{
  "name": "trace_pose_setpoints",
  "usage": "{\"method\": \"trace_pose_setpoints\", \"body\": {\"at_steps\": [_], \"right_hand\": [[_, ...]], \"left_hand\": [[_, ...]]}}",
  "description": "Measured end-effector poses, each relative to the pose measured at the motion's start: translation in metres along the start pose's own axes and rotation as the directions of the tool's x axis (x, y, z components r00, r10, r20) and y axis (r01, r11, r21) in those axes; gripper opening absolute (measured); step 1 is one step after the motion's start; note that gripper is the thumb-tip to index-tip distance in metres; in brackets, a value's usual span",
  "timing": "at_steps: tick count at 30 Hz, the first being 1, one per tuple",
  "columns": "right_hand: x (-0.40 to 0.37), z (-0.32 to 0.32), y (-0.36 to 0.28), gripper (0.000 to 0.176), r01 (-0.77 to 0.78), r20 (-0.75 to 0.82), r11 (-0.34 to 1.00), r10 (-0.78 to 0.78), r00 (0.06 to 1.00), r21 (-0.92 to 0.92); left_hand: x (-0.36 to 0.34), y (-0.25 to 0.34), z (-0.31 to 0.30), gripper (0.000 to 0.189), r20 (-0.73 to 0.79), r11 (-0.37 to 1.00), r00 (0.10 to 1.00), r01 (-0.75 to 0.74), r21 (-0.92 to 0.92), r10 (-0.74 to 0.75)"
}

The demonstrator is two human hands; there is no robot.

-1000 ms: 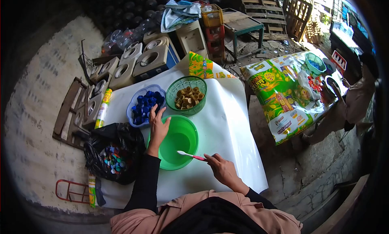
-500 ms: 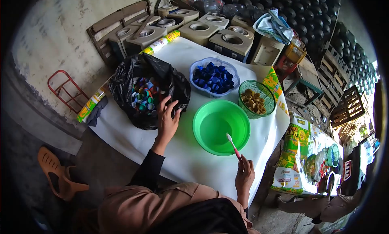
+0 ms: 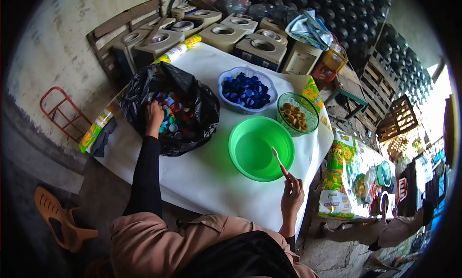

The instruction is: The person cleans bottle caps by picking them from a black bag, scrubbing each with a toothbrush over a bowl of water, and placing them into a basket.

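My left hand (image 3: 154, 118) reaches into a black plastic bag (image 3: 137, 97) of mixed-colour bottle caps (image 3: 174, 126). Its fingers are bent in among the caps on the bag's left side, and what they hold is hidden. In my right hand (image 3: 292, 197) is a toothbrush (image 3: 281, 166) with a pinkish-red handle, its white head tilted up over the rim of a green basin (image 3: 239, 166). No objects show inside the basin. Behind it stand a pale blue basket (image 3: 226, 99) of dark blue caps (image 3: 248, 89) and a green mesh basket (image 3: 306, 129) of yellowish-brown caps (image 3: 294, 116).
A white sheet covers the table (image 3: 202, 181). Beige appliance casings (image 3: 224, 35) crowd its far edge. An orange plastic chair (image 3: 60, 220) and a red metal frame (image 3: 60, 109) are at left. At right, another person's leg (image 3: 356, 233) shows near a second covered table (image 3: 337, 201).
My left hand has moved left and forward, from the bag's near right edge into the caps. My right hand still holds the toothbrush over the basin's rim. The view has shifted slightly.
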State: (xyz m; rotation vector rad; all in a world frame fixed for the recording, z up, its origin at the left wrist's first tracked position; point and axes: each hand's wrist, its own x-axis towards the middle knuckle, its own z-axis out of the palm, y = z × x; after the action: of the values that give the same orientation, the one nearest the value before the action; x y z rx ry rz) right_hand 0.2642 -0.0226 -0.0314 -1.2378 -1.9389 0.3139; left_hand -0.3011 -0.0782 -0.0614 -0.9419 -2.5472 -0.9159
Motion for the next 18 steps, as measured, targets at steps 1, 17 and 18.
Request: {"method": "trace_pose_setpoints", "body": {"at_steps": [1,17,18], "right_hand": [[0.003,0.0,-0.002,0.025,0.014,-0.017,1.0,-0.014,1.0,-0.018],[0.088,0.03,-0.015,0.013,0.131,0.234,0.965,-0.077,0.969,-0.226],[0.088,0.03,-0.012,0.012,0.126,0.193,0.964,-0.082,0.978,-0.233]], "left_hand": [[0.004,-0.005,0.002,0.014,0.061,0.999,0.998,-0.02,0.045,0.017],[-0.014,0.086,-0.057,0.017,0.051,0.888,0.989,-0.104,-0.448,0.142],[-0.028,0.109,-0.06,0.017,0.157,0.799,0.975,-0.035,-0.601,0.16]]}}
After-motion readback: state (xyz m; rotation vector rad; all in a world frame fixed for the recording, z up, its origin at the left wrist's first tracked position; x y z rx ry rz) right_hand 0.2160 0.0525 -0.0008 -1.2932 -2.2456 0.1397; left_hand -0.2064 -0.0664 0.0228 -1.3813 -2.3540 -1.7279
